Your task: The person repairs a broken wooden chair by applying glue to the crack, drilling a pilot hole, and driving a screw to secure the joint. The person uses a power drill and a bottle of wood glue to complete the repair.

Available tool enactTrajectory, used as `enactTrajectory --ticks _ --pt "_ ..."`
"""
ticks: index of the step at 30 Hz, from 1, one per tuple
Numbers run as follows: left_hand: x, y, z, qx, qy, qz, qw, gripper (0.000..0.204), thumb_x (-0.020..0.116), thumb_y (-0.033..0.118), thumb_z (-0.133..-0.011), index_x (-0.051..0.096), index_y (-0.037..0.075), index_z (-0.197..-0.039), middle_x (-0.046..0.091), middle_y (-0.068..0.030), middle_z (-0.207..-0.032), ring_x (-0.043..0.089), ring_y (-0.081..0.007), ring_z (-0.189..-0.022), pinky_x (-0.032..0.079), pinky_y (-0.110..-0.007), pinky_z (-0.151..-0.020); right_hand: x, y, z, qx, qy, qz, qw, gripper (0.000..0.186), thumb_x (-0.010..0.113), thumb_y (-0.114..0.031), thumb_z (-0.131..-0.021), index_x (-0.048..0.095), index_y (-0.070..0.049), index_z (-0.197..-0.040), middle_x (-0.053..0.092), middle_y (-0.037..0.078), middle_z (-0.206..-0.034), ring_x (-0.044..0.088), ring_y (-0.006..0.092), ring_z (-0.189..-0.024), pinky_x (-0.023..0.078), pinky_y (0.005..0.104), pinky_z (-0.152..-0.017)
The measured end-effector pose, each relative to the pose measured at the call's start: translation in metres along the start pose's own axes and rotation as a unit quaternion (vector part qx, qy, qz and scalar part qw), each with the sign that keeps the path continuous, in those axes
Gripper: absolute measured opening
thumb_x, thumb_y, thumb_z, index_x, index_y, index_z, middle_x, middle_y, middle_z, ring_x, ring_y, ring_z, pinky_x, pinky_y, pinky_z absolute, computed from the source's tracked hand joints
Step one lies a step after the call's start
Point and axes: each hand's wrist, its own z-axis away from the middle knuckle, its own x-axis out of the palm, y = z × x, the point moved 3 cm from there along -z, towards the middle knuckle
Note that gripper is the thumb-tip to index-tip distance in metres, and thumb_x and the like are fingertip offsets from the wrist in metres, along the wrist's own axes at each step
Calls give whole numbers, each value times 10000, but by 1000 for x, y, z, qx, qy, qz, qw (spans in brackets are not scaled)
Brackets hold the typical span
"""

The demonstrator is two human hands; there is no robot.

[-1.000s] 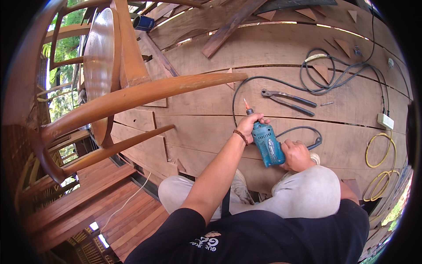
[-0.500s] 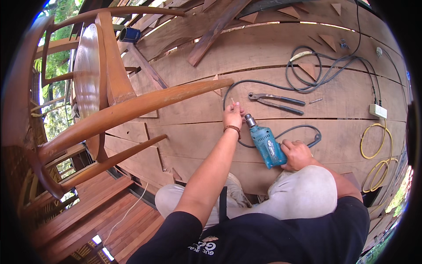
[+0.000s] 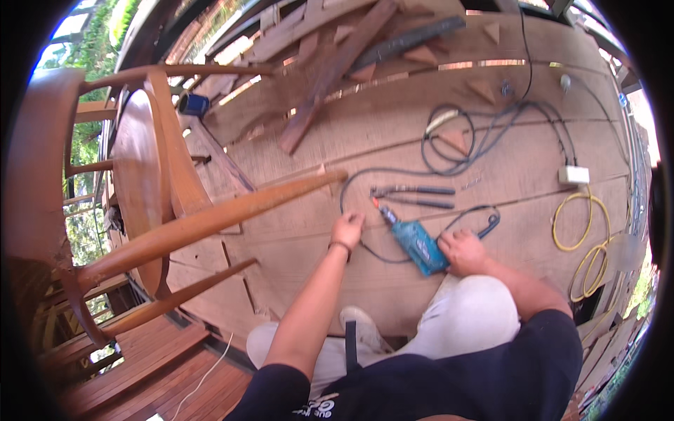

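Note:
A teal power drill [image 3: 419,245] lies tilted over the wooden planks, its chuck pointing away and to the left. My right hand [image 3: 463,251] is closed around its grip. At the chuck's front shows a small orange-red tip [image 3: 375,202], seemingly seated in it. Just left of the chuck is my left hand [image 3: 347,229], a bracelet on its wrist; the fingers are curled together, slightly blurred, and nothing shows in them. Beyond the drill lie end-cutting pincers [image 3: 414,196] with dark handles, their jaws close to the orange-red tip.
An overturned wooden chair [image 3: 189,242] fills the left, one leg reaching toward my left hand. Dark cable [image 3: 442,170] loops across the planks to a white socket block [image 3: 574,175] with yellow cord [image 3: 554,224]. Wood offcuts [image 3: 337,77] and a dark blue can [image 3: 194,104] lie farther back.
The small orange-red-tipped piece was in my left fingers and now sits at the drill's chuck. My left hand has drawn back toward me. The view has shifted, too.

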Motion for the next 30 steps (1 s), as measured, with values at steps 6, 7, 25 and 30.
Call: enactTrajectory --ticks 6,7,25,30 --pt "-31 109 113 143 -41 -170 974 264 646 200 -926 676 21 -1118 714 -115 -1019 669 -188 -968 519 -319 -865 32 27 14 47 5 20 999 617 795 -363 -606 630 -78 -1127 611 133 -1070 608 293 -1008 501 437 -801" --pt "-46 140 135 173 -22 -149 973 255 648 190 -924 677 21 -1113 712 -118 -1017 672 -190 -958 522 -317 -856 28 36 9 54 20 -8 998 611 793 -358 -627 632 -75 -1144 618 142 -1080 607 308 -1032 506 452 -827" --pt "-343 306 469 498 466 -151 715 156 640 67 -881 672 -7 -1014 703 -119 -901 686 -217 -849 529 -323 -776 -560 72 -61 147 432 -44 889 559 725 -338 -823 588 -3 -1248 697 172 -1010 669 285 -955 510 384 -851" --pt "-364 340 410 461 392 -222 765 245 660 144 -882 666 -6 -1077 708 -145 -996 690 -253 -903 526 -354 -836 -575 90 -110 210 468 -21 858 690 737 -444 -779 566 -11 -1288 695 188 -1068 654 326 -1044 500 398 -907"
